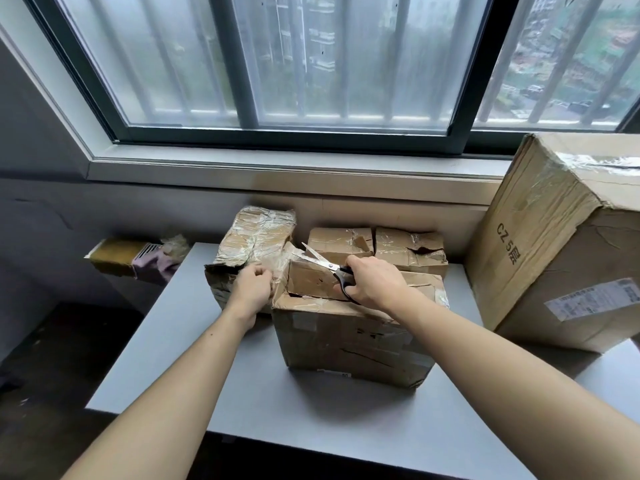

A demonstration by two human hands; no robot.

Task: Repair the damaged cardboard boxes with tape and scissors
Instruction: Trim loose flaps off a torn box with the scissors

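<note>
Grey table (242, 393) — open box (346, 337), right hand (375, 284) gripping scissors (323, 263).

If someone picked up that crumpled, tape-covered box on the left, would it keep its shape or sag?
The tape-covered box would probably sag: its walls look creased and its near edge torn. The glossy tape may feel slippery. It likely wouldn't roll, since it lies flat on the table.
</note>
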